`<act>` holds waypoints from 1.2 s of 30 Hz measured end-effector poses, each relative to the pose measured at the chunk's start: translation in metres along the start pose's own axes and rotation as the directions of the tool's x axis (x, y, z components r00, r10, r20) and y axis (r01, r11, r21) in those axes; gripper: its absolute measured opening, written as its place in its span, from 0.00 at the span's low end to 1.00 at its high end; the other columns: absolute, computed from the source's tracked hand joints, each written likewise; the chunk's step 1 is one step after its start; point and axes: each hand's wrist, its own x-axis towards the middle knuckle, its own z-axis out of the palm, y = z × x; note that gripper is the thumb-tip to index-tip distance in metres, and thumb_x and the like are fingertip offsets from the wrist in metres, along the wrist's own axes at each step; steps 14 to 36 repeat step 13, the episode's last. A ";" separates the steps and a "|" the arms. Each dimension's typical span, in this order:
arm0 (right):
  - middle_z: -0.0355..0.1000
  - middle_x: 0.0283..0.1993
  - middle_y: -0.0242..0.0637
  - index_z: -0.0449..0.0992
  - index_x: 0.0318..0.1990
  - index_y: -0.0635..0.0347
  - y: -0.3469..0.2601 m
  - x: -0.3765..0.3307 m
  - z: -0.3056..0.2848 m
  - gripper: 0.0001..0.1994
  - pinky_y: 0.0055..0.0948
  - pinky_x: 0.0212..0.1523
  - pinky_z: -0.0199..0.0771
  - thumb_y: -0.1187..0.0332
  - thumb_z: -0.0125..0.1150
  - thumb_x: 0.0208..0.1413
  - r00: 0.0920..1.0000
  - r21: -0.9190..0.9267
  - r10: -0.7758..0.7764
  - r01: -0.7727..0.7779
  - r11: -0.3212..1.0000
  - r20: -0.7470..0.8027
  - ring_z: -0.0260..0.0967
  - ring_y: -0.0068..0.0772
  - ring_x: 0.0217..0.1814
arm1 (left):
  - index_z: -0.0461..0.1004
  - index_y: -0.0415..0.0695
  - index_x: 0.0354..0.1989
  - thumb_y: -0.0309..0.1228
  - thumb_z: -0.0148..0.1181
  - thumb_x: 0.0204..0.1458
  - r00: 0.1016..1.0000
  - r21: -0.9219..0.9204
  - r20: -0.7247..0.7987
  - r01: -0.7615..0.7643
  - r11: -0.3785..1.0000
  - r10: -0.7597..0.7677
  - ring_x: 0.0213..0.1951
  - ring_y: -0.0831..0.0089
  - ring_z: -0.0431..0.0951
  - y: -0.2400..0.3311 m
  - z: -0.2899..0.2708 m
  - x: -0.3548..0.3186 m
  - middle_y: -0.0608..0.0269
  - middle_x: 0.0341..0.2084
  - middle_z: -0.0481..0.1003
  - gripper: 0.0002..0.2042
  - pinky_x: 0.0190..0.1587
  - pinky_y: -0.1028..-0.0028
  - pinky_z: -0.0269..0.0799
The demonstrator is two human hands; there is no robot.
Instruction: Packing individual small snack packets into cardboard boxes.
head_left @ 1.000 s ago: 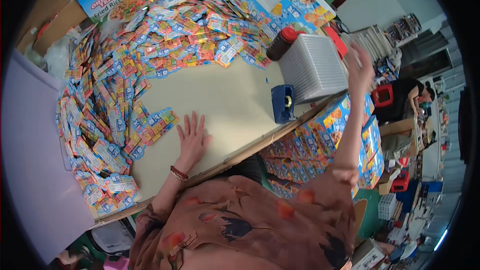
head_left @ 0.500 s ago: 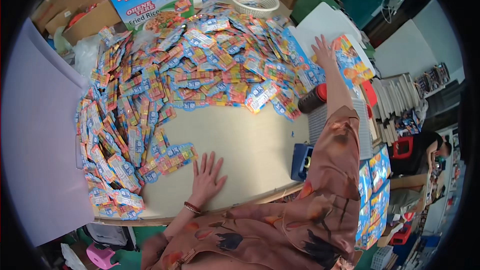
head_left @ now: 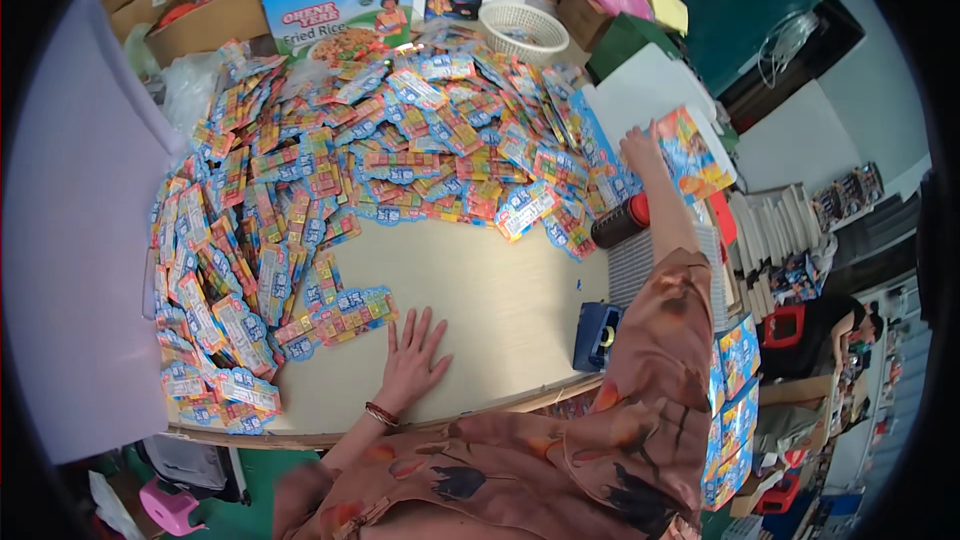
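My left hand [head_left: 413, 365] lies flat on the pale tabletop with its fingers spread and nothing in it. Just beyond its fingertips are a few flat packs of colourful sweets [head_left: 350, 315]. A large heap of the same blue-edged packs [head_left: 430, 130] curves round the left and far sides. My right arm reaches far right. There my right hand [head_left: 642, 148] has its fingers bent and apart, between blue printed card [head_left: 597, 135] and an orange-and-blue printed piece [head_left: 692, 155]. Its fingertips are small and partly hidden; I see nothing held in them.
A dark red-topped bottle [head_left: 620, 221] and a blue tape dispenser [head_left: 597, 336] stand near my right arm. At the back are a blue printed box [head_left: 340, 5] and a white basket [head_left: 523, 32]. Blue packages [head_left: 735, 410] are stacked right. Another person [head_left: 850, 330] is farther off.
My right hand has moved slightly left and nearer, off the white surface, and its fingers have bent. The head view has shifted a little. My left hand stays flat on the table.
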 end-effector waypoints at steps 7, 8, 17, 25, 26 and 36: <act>0.70 0.50 0.32 0.80 0.39 0.49 0.023 0.002 -0.016 0.10 0.68 0.63 0.49 0.68 0.54 0.52 0.996 -0.010 0.060 -0.060 0.998 0.067 0.62 0.36 0.61 | 0.58 0.53 0.66 0.49 0.49 0.57 0.996 -0.005 -0.071 -0.055 0.998 0.055 0.71 0.57 0.41 -0.004 0.011 -0.001 0.56 0.69 0.48 0.30 0.69 0.48 0.31; 0.68 0.53 0.34 0.78 0.42 0.50 0.026 0.005 -0.024 0.11 0.69 0.62 0.50 0.69 0.55 0.51 0.986 0.040 0.126 -0.131 0.991 0.106 0.59 0.37 0.63 | 0.58 0.53 0.66 0.49 0.49 0.56 0.995 -0.001 -0.084 -0.048 0.999 0.047 0.71 0.57 0.41 -0.005 0.012 -0.002 0.56 0.69 0.48 0.30 0.69 0.48 0.31; 0.48 0.73 0.42 0.65 0.64 0.45 0.032 0.016 -0.020 0.28 0.68 0.68 0.32 0.57 0.55 0.54 0.957 0.106 0.110 -0.143 0.984 0.270 0.32 0.49 0.77 | 0.57 0.54 0.67 0.51 0.49 0.57 0.995 -0.014 -0.098 -0.020 1.000 0.019 0.72 0.57 0.38 -0.009 0.022 -0.010 0.56 0.70 0.46 0.30 0.69 0.48 0.28; 0.48 0.73 0.42 0.65 0.64 0.45 0.032 0.016 -0.020 0.28 0.68 0.68 0.32 0.57 0.55 0.54 0.957 0.106 0.110 -0.143 0.984 0.270 0.32 0.49 0.77 | 0.57 0.54 0.67 0.51 0.49 0.57 0.995 -0.014 -0.098 -0.020 1.000 0.019 0.72 0.57 0.38 -0.009 0.022 -0.010 0.56 0.70 0.46 0.30 0.69 0.48 0.28; 0.48 0.73 0.42 0.65 0.64 0.45 0.032 0.016 -0.020 0.28 0.68 0.68 0.32 0.57 0.55 0.54 0.957 0.106 0.110 -0.143 0.984 0.270 0.32 0.49 0.77 | 0.57 0.54 0.67 0.51 0.49 0.57 0.995 -0.014 -0.098 -0.020 1.000 0.019 0.72 0.57 0.38 -0.009 0.022 -0.010 0.56 0.70 0.46 0.30 0.69 0.48 0.28; 0.48 0.73 0.42 0.65 0.64 0.45 0.032 0.016 -0.020 0.28 0.68 0.68 0.32 0.57 0.55 0.54 0.957 0.106 0.110 -0.143 0.984 0.270 0.32 0.49 0.77 | 0.57 0.54 0.67 0.51 0.49 0.57 0.995 -0.014 -0.098 -0.020 1.000 0.019 0.72 0.57 0.38 -0.009 0.022 -0.010 0.56 0.70 0.46 0.30 0.69 0.48 0.28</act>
